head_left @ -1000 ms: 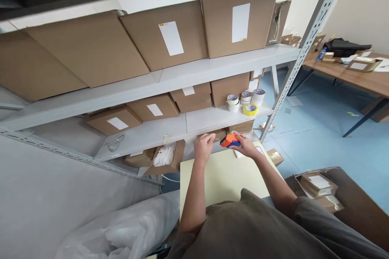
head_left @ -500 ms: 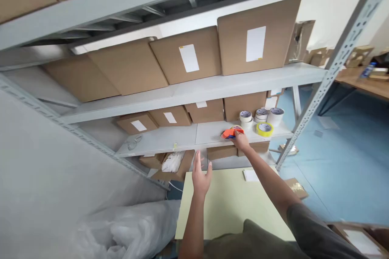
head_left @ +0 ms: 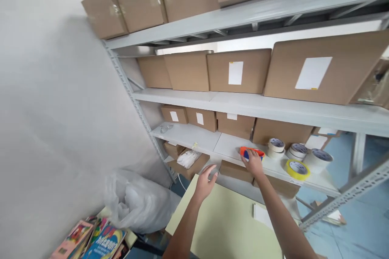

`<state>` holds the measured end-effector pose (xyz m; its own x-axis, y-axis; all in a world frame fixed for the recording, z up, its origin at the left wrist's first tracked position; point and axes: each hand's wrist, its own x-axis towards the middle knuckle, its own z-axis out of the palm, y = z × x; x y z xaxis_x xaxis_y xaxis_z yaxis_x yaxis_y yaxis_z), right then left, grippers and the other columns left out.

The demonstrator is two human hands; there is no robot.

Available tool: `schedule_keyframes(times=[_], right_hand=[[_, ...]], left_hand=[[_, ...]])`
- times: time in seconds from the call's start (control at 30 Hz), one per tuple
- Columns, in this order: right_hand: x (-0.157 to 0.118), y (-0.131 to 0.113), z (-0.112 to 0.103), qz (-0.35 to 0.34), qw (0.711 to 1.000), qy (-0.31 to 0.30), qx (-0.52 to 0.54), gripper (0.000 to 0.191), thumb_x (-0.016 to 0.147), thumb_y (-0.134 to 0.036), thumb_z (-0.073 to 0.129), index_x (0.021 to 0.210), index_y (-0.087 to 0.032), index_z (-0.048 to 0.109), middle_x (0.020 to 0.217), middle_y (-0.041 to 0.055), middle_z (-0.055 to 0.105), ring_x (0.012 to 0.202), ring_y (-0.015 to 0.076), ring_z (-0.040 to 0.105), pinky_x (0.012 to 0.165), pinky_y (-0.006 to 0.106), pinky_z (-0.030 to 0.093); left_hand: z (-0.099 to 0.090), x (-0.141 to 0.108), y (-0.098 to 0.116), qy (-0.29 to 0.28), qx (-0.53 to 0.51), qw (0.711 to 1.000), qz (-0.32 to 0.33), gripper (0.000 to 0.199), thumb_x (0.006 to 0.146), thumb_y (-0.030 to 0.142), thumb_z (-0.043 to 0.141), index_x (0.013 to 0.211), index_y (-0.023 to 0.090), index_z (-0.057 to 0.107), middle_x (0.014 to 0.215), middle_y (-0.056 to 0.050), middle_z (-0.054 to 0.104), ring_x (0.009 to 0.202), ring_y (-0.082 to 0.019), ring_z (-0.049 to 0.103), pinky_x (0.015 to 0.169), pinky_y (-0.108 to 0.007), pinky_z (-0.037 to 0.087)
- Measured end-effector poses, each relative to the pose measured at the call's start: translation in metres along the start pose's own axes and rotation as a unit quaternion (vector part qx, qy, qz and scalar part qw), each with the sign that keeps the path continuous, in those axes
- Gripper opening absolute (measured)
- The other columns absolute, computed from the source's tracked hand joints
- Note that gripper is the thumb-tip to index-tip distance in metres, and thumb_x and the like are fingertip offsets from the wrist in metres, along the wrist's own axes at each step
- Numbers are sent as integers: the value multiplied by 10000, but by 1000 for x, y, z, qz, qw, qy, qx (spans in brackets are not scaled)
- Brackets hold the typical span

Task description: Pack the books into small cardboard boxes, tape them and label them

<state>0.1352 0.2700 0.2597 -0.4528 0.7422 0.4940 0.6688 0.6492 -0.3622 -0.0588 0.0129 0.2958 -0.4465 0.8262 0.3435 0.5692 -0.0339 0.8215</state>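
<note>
My right hand (head_left: 253,163) is at the front of the shelf with the tape rolls, its fingers closed on an orange and blue tape dispenser (head_left: 244,152). The hand covers part of the dispenser. Yellow tape shows at its right end. My left hand (head_left: 205,183) hangs above the far edge of the pale table (head_left: 226,218), thumb and fingers apart, holding nothing. To the right of the dispenser, a yellow tape roll (head_left: 298,169) lies flat. Behind it stand white tape rolls (head_left: 276,154), some of them stacked.
Cardboard boxes (head_left: 238,71) line the grey metal shelves (head_left: 179,95). Glasses (head_left: 166,128) lie on the shelf's left part. A paper stack (head_left: 261,215) is on the table. A grey plastic bag (head_left: 146,198) and magazines (head_left: 105,243) sit at lower left, beside the wall.
The view has swung left, bringing the magazines into sight. My right hand stays at the dispenser, which now shows its side more fully. My left hand remains open above the table.
</note>
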Motion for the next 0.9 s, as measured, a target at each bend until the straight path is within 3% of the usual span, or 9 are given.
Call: schedule_keyframes(times=[0.1,0.23,0.33,0.47,0.57,0.67,0.77,0.9], right_hand=[[-28,-27,12,-65,985,30,156,533,1019,-513,527,1445,-205,612,1401,188,674,1327,379,607,1117,581,501],[-79,-70,49,-31,955,-7,296,561,1024,-566,502,1499,-286,604,1465,148,661,1402,387,589,1165,655,486],[-127,-95,89,14,925,-63,375,568,1008,-592,514,1526,-370,586,1494,106,650,1416,395,586,1110,676,542],[-180,-125,131,44,897,-120,422,607,989,-605,531,1575,-449,512,1582,69,570,1449,397,551,1060,661,586],[-192,-156,139,21,891,-171,420,649,982,-629,532,1584,-387,518,1606,88,545,1490,397,505,1118,663,537],[-185,-201,139,-23,888,-200,414,658,1002,-616,508,1583,-308,521,1620,120,528,1509,369,487,1146,619,517],[-181,-256,144,-63,885,-226,403,651,1017,-598,496,1577,-266,518,1607,151,539,1491,351,511,1130,589,531],[-196,-341,163,-112,884,-256,374,639,1024,-563,491,1569,-230,516,1618,174,516,1507,338,486,1151,576,508]], left_hand=[[-5,-9,-14,25,-11,999,-36,417,983,410,592,1357,267,710,1363,-97,733,1243,-255,699,1039,-439,601],[-22,-36,-41,62,-3,993,-96,498,982,445,581,1446,279,648,1399,-105,716,1266,-264,692,1022,-450,607],[-45,-69,-65,93,16,987,-131,526,977,463,579,1469,285,630,1444,-111,688,1285,-281,683,1030,-478,602],[-91,-124,-92,139,37,975,-170,529,939,489,617,1432,302,662,1448,-123,681,1258,-307,694,994,-512,616],[-130,-165,-109,180,42,964,-190,540,927,506,622,1408,265,672,1447,-148,676,1216,-312,710,949,-512,631],[-166,-200,-121,223,48,951,-209,548,943,512,611,1403,218,662,1446,-168,670,1209,-305,711,941,-488,632],[-201,-230,-134,250,60,941,-220,534,958,494,603,1409,213,650,1416,-161,687,1199,-294,712,938,-469,630],[-256,-269,-159,243,80,941,-223,522,962,432,611,1442,230,631,1455,-151,658,1259,-273,678,1006,-461,602]])
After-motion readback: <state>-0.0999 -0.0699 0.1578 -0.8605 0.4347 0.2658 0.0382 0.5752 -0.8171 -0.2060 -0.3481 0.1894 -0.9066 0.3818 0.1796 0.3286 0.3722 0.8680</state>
